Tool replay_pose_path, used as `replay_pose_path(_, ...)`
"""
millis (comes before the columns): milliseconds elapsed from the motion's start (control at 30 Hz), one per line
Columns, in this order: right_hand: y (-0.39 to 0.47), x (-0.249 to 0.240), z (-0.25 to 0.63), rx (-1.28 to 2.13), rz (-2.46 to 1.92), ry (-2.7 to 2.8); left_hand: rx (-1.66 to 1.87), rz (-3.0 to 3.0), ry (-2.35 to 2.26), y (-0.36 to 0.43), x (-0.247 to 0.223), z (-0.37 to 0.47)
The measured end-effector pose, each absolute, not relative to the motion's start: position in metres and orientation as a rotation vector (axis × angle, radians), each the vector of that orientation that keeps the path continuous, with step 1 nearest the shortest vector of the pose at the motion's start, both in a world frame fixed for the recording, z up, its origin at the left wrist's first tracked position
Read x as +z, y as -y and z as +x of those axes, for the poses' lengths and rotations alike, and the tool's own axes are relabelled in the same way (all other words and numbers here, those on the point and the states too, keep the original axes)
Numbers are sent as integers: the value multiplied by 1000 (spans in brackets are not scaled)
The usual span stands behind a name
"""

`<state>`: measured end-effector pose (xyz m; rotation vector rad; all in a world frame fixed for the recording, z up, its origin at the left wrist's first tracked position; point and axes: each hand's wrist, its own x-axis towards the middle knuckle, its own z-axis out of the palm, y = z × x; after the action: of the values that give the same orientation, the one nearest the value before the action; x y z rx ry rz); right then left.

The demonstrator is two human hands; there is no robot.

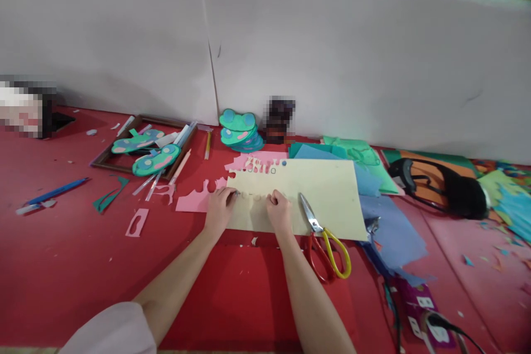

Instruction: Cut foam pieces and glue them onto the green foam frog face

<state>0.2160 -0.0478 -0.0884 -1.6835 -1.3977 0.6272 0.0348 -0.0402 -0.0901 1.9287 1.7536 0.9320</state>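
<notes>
On the red table lies a pale yellow sheet [332,188] with several small cut pieces and drawn marks along its left part. My left hand [220,204] rests at the sheet's left edge, fingers pinched around something small and dark at the fingertips that I cannot make out. My right hand [279,210] is closed over the middle of the sheet; whatever it holds is hidden. Scissors [317,227] with one red and one yellow handle lie partly on the sheet, right of my right hand. Pink paper scraps [194,200] lie left of my left hand.
Green frog-like cutouts [238,135] are stacked at the wall [352,66]. A brown frame [107,160] with pens and more cutouts stands left. Blue paper [394,232], a black strapped object [456,191], a purple box [418,304] and cables are at right. A blue pen [58,191] lies far left.
</notes>
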Motion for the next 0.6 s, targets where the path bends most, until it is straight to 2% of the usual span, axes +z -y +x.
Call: replay_pose_path(600, 48, -90, 224, 460, -1788, 1440, 871, 1879, -1761, 42, -84, 37)
